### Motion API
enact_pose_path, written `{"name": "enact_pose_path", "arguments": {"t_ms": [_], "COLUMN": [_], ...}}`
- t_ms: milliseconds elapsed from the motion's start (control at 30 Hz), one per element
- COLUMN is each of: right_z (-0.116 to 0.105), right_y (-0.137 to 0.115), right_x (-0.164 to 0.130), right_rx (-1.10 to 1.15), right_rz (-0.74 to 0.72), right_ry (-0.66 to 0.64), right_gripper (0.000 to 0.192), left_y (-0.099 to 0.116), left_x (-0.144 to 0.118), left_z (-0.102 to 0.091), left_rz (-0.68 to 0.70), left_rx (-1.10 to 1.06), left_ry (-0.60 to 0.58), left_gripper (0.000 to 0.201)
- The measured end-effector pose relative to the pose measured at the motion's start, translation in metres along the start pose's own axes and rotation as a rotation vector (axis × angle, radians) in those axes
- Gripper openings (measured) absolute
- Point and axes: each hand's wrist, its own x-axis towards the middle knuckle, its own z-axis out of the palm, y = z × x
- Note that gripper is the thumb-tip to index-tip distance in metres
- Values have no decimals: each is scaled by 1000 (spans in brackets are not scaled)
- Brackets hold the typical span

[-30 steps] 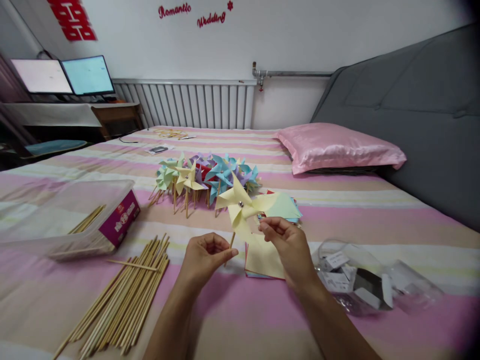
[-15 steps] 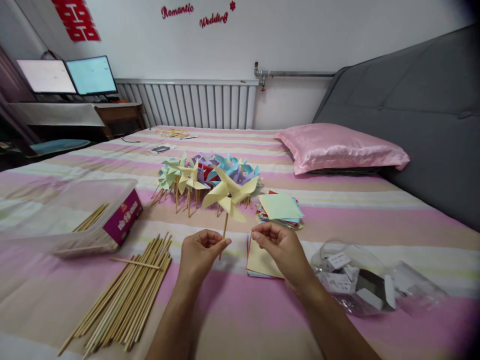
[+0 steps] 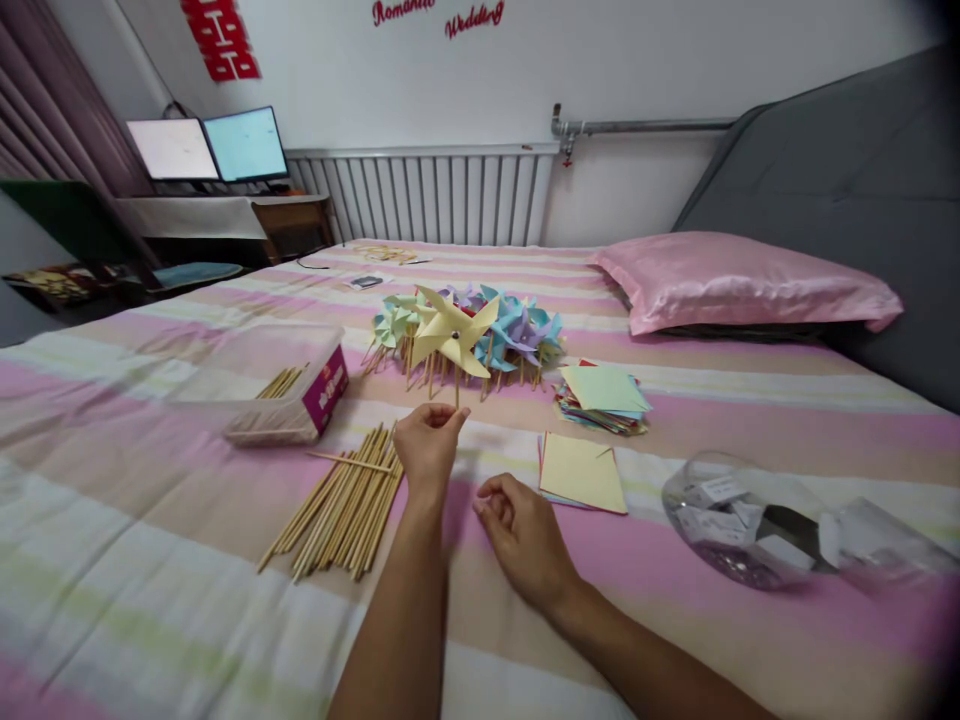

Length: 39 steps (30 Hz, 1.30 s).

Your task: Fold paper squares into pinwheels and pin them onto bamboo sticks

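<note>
While pinwheels (image 3: 514, 328) stand, bedding (image 3: 172, 570) perhaps touches the radiator (image 3: 435, 197).

this is a bedroom in a home. there is a big bed (image 3: 165, 590) with stripes, a shiny pink pillow (image 3: 750, 285) and a gray headboard (image 3: 840, 215). red words (image 3: 474, 21) about a wedding are on the white wall (image 3: 637, 60), above a radiator (image 3: 427, 195). two computer screens (image 3: 246, 145) stand near a curtain (image 3: 67, 100).

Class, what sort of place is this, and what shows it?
Probably a bedroom: there's a striped bedspread, a pink pillow and what looks like a padded grey headboard.
</note>
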Motion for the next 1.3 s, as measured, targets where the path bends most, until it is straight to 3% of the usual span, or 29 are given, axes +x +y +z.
{"name": "enact_pose_path", "arguments": {"t_ms": [167,433,700,933,1300], "right_z": [15,20,20,21,24], "right_y": [18,18,14,21,28], "right_x": [-5,-8,-12,-9,-4], "right_rx": [-206,-321,-388,-377,-354], "right_rz": [-43,-62,-84,-81,-73], "right_ry": [170,244,234,225,216], "right_gripper": [14,13,12,10,9], "left_y": [-2,17,39,18,-23], "left_x": [3,6,57,100,139], "left_z": [-7,-17,-48,-75,-50], "left_rz": [44,81,139,122,25], "left_rx": [120,211,379,619,780], "left_ry": [78,144,188,151,101], "left_gripper": [21,16,19,20,22]}}
